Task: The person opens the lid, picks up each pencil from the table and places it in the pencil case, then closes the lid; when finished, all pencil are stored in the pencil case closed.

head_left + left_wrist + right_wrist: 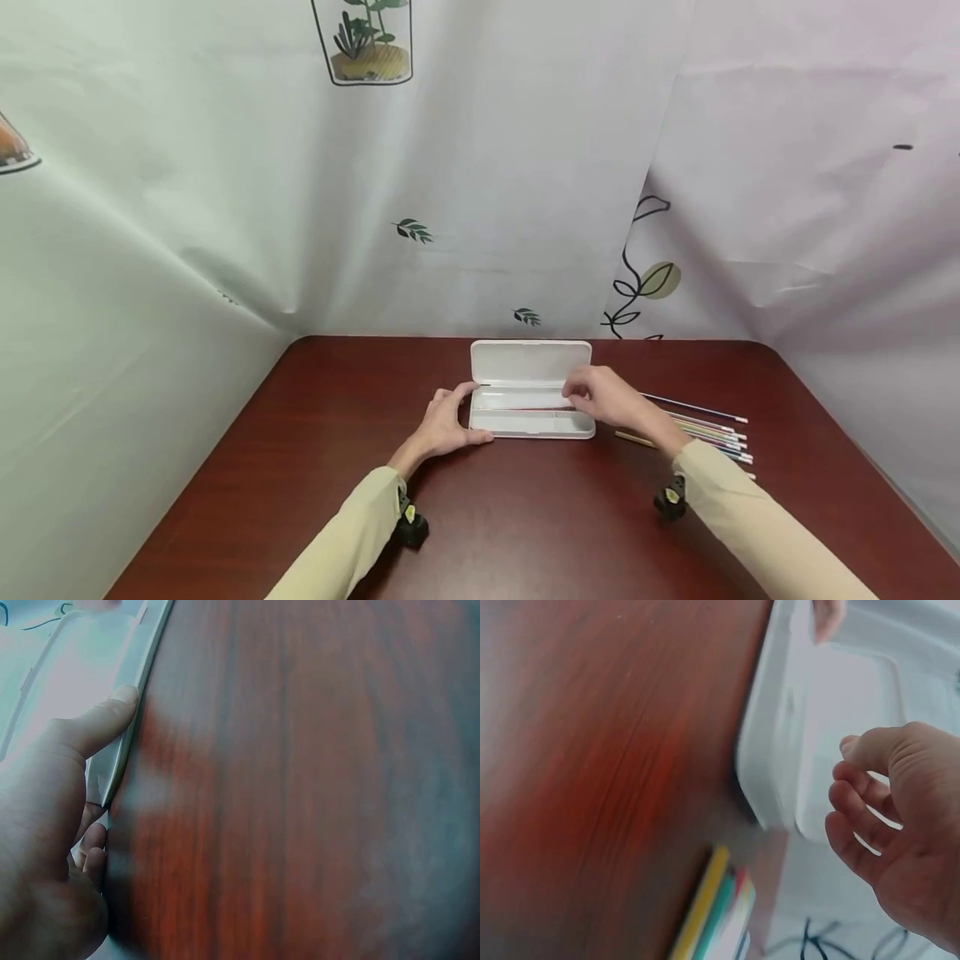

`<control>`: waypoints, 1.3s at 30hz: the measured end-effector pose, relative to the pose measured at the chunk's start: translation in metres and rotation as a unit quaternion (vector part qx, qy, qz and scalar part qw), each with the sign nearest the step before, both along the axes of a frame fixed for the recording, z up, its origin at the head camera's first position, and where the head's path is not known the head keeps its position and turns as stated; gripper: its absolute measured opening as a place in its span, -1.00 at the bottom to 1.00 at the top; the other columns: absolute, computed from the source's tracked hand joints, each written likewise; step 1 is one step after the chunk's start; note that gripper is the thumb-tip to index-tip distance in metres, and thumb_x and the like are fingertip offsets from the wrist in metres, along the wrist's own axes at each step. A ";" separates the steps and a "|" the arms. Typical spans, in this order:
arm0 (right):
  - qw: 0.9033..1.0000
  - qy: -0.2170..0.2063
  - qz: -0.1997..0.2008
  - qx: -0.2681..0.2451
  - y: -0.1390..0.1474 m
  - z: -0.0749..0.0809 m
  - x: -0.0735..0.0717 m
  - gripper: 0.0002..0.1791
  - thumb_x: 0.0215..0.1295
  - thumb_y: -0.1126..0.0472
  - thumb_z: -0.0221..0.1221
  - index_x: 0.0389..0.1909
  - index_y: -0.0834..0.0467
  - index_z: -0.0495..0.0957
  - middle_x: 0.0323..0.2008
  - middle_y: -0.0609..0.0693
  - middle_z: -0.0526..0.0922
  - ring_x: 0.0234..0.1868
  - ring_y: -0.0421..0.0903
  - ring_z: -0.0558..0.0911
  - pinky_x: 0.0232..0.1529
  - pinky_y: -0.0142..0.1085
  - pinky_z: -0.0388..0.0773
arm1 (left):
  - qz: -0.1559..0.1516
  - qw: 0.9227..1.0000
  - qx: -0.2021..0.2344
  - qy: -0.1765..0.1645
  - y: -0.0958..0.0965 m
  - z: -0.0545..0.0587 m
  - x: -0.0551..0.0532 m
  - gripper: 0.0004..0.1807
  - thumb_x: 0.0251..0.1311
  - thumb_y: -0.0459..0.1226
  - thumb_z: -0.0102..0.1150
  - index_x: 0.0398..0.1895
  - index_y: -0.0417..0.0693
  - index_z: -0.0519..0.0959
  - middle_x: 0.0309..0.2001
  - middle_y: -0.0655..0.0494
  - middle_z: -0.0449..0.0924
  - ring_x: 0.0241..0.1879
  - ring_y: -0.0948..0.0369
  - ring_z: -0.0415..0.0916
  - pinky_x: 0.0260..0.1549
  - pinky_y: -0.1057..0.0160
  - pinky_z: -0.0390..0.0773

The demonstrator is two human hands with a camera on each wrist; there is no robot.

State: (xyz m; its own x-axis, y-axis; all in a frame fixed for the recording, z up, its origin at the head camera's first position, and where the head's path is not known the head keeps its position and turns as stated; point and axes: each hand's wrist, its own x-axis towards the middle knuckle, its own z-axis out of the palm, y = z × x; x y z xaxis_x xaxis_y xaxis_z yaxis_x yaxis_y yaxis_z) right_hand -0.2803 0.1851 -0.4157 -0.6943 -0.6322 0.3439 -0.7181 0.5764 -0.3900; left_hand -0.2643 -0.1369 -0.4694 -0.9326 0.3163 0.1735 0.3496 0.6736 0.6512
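Note:
A white pencil case [532, 365] lies on the table with its lid raised at the back. My left hand [442, 423] grips its left end, thumb on the front edge and fingers at the back corner. In the left wrist view, the thumb [109, 720] rests on the case's rim. My right hand [609, 397] is over the right end of the open case, its fingers loosely curled. No object shows between those fingers [855, 817] in the right wrist view. A thin red strip [536, 408] shows inside the case, left of the right hand.
Several colored pencils [697, 407] lie on the dark red table [525, 517] to the right, partly hidden under the right forearm. A yellow pencil [701, 907] is nearest the case. Pale printed sheets [510, 167] hang behind the table and at its sides.

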 end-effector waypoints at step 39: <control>0.986 0.058 -0.152 0.046 0.168 -0.035 0.106 -0.66 -0.07 0.49 0.42 -0.31 0.06 0.66 -0.35 -0.24 0.50 -0.43 -0.34 0.42 -0.48 -0.30 0.43 | 0.005 1.000 -0.001 -0.002 0.002 0.000 -0.003 -0.03 -0.17 -0.04 0.64 0.38 0.01 0.38 0.01 -0.08 0.49 0.10 -0.01 0.33 0.04 -0.09 0.37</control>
